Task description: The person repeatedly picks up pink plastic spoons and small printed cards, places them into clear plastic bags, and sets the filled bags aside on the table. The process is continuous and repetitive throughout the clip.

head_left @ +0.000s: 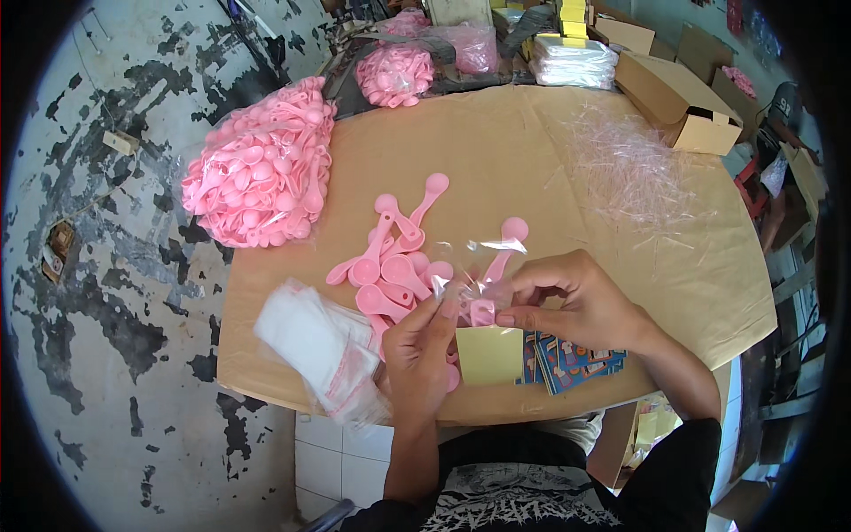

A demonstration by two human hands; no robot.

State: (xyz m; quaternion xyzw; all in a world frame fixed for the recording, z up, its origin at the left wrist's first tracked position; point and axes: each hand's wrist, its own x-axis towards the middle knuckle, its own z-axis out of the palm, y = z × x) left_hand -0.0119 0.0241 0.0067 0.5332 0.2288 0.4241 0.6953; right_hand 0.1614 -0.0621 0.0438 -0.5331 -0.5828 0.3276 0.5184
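Place: workshop | paper-covered table point(496, 160) | bulk-bagged pink scoops point(264, 168) | cardboard box point(658, 89) | stacked clear bags point(574, 66) | peeling wall point(80, 328)

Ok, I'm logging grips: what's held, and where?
A clear plastic bag, pinched near its left side by the left hand and near its right by the right hand.

Left wall point(89, 208) is pretty rough tbh, pale paint flaking off in big dark patches, plus a small block point(121, 142) stuck on it. White tiled floor point(317, 457) down below, brown-topped table point(496, 160) over it, and a bluish-green back wall point(658, 11) up at the far right
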